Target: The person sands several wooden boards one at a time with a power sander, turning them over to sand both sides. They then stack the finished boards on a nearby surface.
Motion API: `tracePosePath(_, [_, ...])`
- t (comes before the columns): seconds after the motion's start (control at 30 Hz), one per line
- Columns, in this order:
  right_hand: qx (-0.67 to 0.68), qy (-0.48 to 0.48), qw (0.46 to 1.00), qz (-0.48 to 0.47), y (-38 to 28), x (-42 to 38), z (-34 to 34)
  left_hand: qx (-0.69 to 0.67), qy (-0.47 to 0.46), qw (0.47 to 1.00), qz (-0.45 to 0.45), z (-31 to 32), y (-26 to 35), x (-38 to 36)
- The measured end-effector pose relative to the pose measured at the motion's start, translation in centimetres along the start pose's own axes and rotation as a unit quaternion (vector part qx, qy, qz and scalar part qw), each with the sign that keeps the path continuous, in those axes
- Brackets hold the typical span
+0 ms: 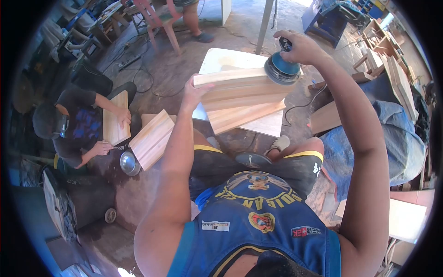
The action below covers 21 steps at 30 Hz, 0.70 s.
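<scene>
My left hand point(194, 92) is wrapped round the left end of a pale wooden board point(247, 94), holding it up on its long edge. Fingers of my right hand point(300, 47) curl over the top of a blue orbital sander point(285, 67), which sits against the board's upper edge near its right end. Under these lies another wooden board point(240, 119), set at a slant on a white-topped table point(219, 59).
At left, a seated co-worker point(78, 122) holds a wooden panel point(116, 117) beside another board point(154, 141) and a metal bowl point(129, 164). A pink chair point(157, 21) stands behind, near another person's leg point(192, 21). A blue tarp point(387, 143) lies right; a cord point(304, 102) trails along the floor.
</scene>
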State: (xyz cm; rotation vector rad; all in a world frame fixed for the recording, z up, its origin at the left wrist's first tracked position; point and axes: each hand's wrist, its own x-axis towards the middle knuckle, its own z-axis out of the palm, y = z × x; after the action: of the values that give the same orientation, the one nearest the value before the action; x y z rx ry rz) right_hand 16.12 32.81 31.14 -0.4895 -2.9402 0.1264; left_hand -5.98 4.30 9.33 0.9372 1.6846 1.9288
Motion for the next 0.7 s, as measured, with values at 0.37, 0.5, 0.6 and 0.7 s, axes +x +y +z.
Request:
tracePosePath(0.37, [0.002,0.031,0.999,-0.035,-4.5,1.4,0.6,0.000,-0.024,1.000,-0.016,-0.6,0.3,0.1])
tracePosePath(0.5, [0.019,0.001,0.993,-0.113,-10.9,4.3,1.5,0.027,-0.012,0.999,-0.015,-0.5,-0.3,0.0])
tracePosePath(0.6, [0.029,-0.002,0.989,-0.144,-15.4,6.3,2.3,0.054,0.011,0.998,-0.014,-0.1,-1.6,-0.2])
tracePosePath(0.7, [0.029,-0.019,0.987,-0.155,-18.9,7.8,2.6,0.075,0.009,0.997,0.009,-0.2,-2.2,-0.5])
